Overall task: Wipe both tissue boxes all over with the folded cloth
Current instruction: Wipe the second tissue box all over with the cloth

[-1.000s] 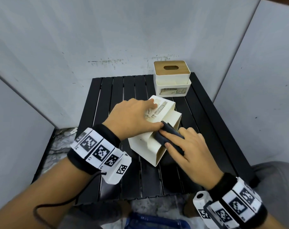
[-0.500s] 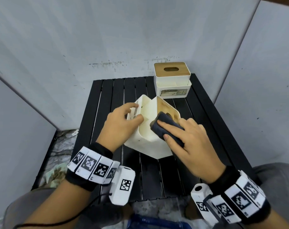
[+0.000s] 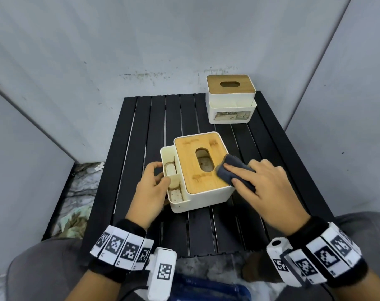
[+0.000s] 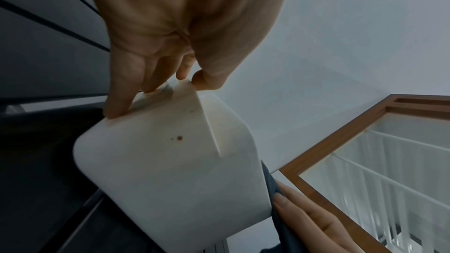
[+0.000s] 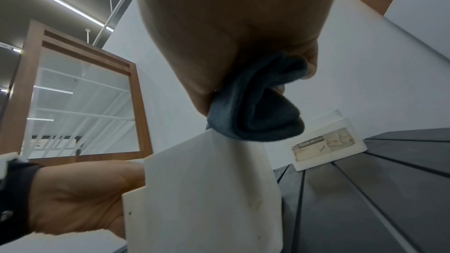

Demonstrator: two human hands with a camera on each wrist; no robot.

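A white tissue box with a stained wooden lid stands upright in the middle of the black slatted table. My left hand pinches the wall of the box's side compartment, thumb inside and fingers outside. My right hand holds the folded dark grey cloth and presses it on the lid's right edge, beside the oval slot. In the right wrist view the cloth is bunched under my fingers above the box wall. The second tissue box stands at the table's far right corner.
Grey panels wall in the table at the back and on both sides. A gap at the left shows crumpled material on the floor. Something blue lies below the table's near edge, between my knees.
The near box went from lying tilted on its side to standing upright with its lid up. My left hand shifted to the side compartment's wall; the cloth moved from the side onto the lid.
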